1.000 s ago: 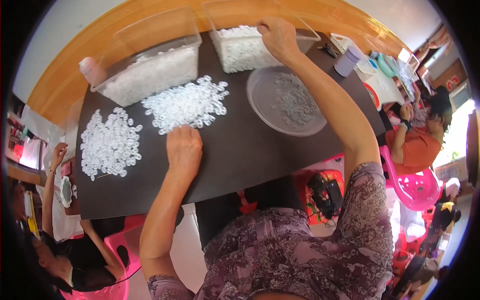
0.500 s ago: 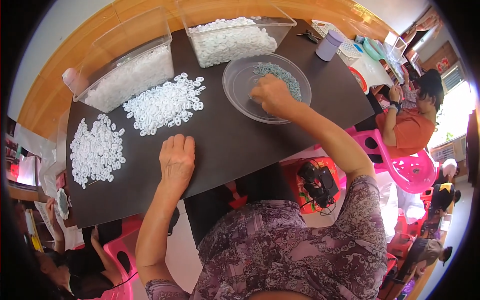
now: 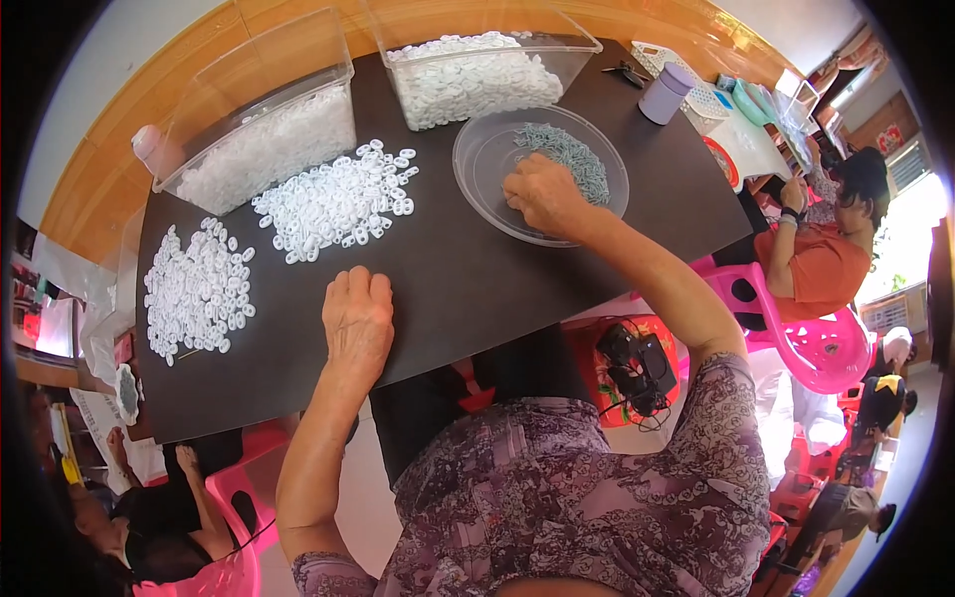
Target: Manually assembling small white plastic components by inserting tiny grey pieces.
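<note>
My right hand is closed, knuckles up, inside a shallow round clear plastic dish. Its fingertips point down, hidden, beside a heap of small grey-green screw-like pieces along the dish's far right side. On the dark table, my left hand rests with fingers curled under; what they hold, if anything, is hidden. Beyond that hand lies a pile of small white oval plastic pieces with holes. A second white pile spreads farther left, near the table's left edge.
Two clear bins, one on the left and one in the middle, hold more white pieces. A lilac lidded container and pliers stand back right. A pink chair and seated people are right; another person sits left.
My right hand has shifted slightly left and nearer within the dish, a little away from the grey-green heap. My left hand keeps its place on the table. The whole view has shifted slightly.
</note>
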